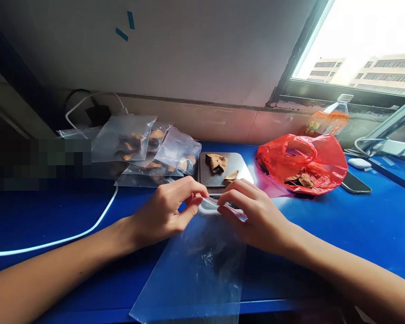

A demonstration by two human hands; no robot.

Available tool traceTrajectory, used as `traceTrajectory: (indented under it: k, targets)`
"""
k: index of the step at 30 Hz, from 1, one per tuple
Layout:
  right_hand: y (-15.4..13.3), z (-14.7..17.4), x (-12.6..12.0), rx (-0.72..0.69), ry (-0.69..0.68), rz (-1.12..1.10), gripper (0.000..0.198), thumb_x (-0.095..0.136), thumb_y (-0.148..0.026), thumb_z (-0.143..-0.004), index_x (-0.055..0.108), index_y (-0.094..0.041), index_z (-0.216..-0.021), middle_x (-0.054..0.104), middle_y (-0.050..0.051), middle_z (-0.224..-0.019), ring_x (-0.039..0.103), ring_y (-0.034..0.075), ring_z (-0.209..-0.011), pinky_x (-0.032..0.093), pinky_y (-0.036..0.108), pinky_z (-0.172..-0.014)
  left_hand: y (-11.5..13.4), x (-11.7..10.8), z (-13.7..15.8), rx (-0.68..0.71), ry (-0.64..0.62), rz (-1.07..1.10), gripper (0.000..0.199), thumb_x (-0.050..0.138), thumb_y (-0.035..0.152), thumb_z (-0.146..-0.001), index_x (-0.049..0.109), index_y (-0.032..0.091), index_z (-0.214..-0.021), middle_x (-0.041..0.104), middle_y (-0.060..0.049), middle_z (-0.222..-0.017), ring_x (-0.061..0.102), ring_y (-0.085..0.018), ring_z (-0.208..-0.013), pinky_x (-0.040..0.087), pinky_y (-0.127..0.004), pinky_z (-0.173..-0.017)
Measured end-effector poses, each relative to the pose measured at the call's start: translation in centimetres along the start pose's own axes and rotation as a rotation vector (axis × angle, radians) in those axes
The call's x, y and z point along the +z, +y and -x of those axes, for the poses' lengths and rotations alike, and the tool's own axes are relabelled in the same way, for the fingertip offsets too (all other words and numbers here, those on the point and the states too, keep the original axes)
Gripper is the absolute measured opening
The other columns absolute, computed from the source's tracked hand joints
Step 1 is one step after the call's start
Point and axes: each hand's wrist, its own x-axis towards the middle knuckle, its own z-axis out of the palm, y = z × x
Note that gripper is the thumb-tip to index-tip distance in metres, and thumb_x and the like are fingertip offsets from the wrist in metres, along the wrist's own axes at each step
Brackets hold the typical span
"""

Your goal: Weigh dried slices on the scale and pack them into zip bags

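Observation:
A clear zip bag hangs from both hands over the table's front edge, its red-lined zip strip at the top. My left hand pinches the strip's left end between thumb and forefinger. Toward its right end, my right hand has its fingers closed on the same strip. The bag looks flat, with nothing visible inside. Just beyond the hands lies a kitchen scale with a metal plate. It bears a larger brown dried piece and a smaller dried piece. The hands partly hide the scale's front display.
Several filled clear bags are piled at the back left. On the right, a red plastic bag holds more dried pieces, beside a phone. An orange-labelled bottle stands near the window. A white cable crosses the left side.

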Motion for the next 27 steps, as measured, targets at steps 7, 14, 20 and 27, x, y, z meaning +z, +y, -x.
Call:
traceTrajectory:
  k: [7,14,20,27]
  targets:
    - [0.1,0.5,0.5,0.035,-0.006,0.056,0.007,0.051,-0.018,-0.095,0.057,-0.016,-0.098,0.061,0.007,-0.088,0.053,0.018,-0.081,0.045,0.031,-0.069,-0.1,0.2,0.1,0.044,-0.010,-0.001,0.016,0.055,0.008,-0.092,0.058,0.018,-0.104,0.067,-0.002,-0.086,0.063,-0.012,-0.074,0.052,-0.023,-0.067]
    - [-0.1,0.6,0.6,0.038,0.010,0.025,0.004,0.053,-0.018,-0.094,0.057,-0.017,-0.095,0.061,0.007,-0.088,0.051,0.018,-0.081,0.044,0.033,-0.070,0.0,0.2,0.1,0.091,0.026,0.045,0.019,0.056,0.007,-0.091,0.057,0.019,-0.105,0.067,-0.004,-0.089,0.064,-0.014,-0.076,0.053,-0.026,-0.070]
    - [-1.3,0.2,-0.1,0.104,0.065,-0.183,0.010,0.055,-0.010,-0.088,0.054,-0.020,-0.085,0.059,0.003,-0.082,0.052,0.015,-0.078,0.043,0.029,-0.068,1.3,0.0,-0.1,-0.165,0.003,0.309,0.029,0.041,0.016,-0.100,0.054,0.020,-0.126,0.067,-0.001,-0.082,0.065,-0.012,-0.072,0.055,-0.024,-0.069]
    - [-2.8,0.0,0.0,0.294,0.107,-0.368,0.011,0.058,-0.012,-0.087,0.053,-0.019,-0.080,0.057,0.001,-0.078,0.050,0.012,-0.070,0.041,0.025,-0.062,1.2,-0.1,-0.5,-0.221,-0.101,0.488,0.007,0.059,0.021,-0.094,0.062,0.019,-0.100,0.069,-0.003,-0.091,0.064,-0.012,-0.074,0.054,-0.021,-0.067]
